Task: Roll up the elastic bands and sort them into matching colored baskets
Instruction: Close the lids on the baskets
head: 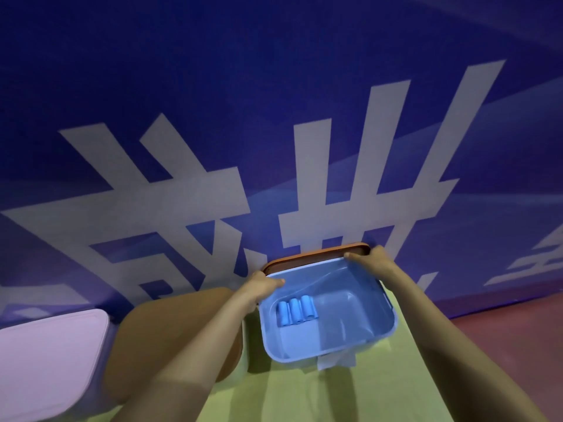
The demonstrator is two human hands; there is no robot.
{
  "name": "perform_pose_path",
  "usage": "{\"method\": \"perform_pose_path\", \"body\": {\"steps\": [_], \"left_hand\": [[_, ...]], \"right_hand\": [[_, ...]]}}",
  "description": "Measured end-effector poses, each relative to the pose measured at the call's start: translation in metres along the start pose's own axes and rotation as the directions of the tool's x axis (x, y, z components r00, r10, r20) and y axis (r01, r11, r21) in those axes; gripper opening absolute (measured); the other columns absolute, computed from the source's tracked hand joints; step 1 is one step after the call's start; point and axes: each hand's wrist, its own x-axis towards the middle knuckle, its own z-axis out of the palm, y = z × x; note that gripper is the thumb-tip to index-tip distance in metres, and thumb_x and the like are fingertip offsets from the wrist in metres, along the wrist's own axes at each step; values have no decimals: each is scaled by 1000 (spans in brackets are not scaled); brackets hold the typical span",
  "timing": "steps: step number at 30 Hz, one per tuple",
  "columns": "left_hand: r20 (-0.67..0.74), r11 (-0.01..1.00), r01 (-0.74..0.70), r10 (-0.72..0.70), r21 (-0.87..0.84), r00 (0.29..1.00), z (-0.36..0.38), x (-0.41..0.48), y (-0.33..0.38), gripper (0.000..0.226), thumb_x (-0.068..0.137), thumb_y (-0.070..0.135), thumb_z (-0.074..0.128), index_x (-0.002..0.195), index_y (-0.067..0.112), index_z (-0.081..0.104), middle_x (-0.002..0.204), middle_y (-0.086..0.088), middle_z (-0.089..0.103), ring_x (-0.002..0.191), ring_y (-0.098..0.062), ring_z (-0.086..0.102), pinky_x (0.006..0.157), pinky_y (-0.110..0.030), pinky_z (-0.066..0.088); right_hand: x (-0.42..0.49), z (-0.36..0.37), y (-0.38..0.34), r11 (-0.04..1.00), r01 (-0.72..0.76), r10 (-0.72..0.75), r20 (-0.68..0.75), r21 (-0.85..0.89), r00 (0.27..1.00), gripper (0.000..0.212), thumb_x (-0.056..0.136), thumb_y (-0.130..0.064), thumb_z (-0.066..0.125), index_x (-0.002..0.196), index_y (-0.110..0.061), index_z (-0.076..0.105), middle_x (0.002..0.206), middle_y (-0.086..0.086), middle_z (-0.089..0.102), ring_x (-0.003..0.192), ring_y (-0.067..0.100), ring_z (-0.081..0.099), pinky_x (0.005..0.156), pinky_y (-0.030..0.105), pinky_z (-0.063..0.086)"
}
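Head view, blue basket (pixel 304 345) toward the bench's (pixel 304 397) far edge, left hand (pixel 259 289) fingers (pixel 274 282) gripping its far-left corner, right hand (pixel 370 260) gripping the far-right corner, three rolled blue bands (pixel 297 312) side by side inside, brown lid (pixel 316 255) just behind.
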Motion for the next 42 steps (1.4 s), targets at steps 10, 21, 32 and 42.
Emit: {"method": "perform_pose_path", "body": {"steps": [10,21,32,42], "left_hand": [[-49,975,-41,31,-218,998,7,-12,10,45,90,34,63,122,6,51,120,-11,61,109,-28,60,91,-34,49],[-167,918,-299,262,-261,951,-22,-48,15,89,70,77,49,131,13,51,129,-5,58,119,-25,54,93,-37,48],[-248,864,-408,343,-295,906,-18,-87,-9,43,97,52,42,94,11,55,85,0,57,83,-18,53,73,-33,37],[-93,886,-377,366,-270,926,23,-107,-53,32,97,15,45,129,15,40,98,7,50,81,-2,47,69,-19,38]], "right_hand": [[-15,-5,2,991,85,-89,-32,-107,996,61,86,-33,70,129,0,41,127,19,54,113,34,54,81,36,43],[-54,-34,-23,967,239,-225,-145,92,964,28,93,-27,49,106,-5,57,102,6,64,94,23,56,76,33,39],[-97,-49,14,896,258,-240,-95,361,966,31,95,-55,42,102,-27,55,120,0,54,114,17,49,102,40,36],[-107,-29,61,893,171,-163,-55,416,985,54,95,-26,57,145,-17,36,144,4,42,119,20,46,102,36,39]]}}
